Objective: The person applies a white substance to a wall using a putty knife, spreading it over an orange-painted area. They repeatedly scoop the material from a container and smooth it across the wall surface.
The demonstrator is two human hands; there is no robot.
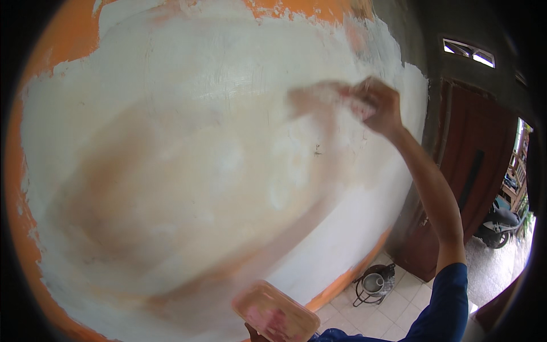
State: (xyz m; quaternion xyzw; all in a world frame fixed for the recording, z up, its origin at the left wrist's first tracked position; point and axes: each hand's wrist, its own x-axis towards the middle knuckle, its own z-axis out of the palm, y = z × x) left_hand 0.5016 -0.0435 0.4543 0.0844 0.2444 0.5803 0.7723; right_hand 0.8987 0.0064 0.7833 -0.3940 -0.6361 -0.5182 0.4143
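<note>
My right hand (380, 105) is raised at the right part of the wall, its fingers closed round the handle of a paintbrush (319, 97). Motion smears the brush, and its bristle end points left, at or close to the wall surface; contact cannot be made out. Low in the view, a shallow rectangular plastic tub (276, 313) with pinkish-red smears is tilted in front of the wall. My left hand (254, 333) grips it from beneath at its left edge, mostly hidden. White, patchy coating covers most of the wall (194, 176).
Orange paint (74, 40) borders the white area. On the tiled floor (399, 308) by the wall's foot stands a round metal container (373, 283) in a dark frame. A brown door (470, 142) stands at the right, with a motorcycle (497, 225) outside.
</note>
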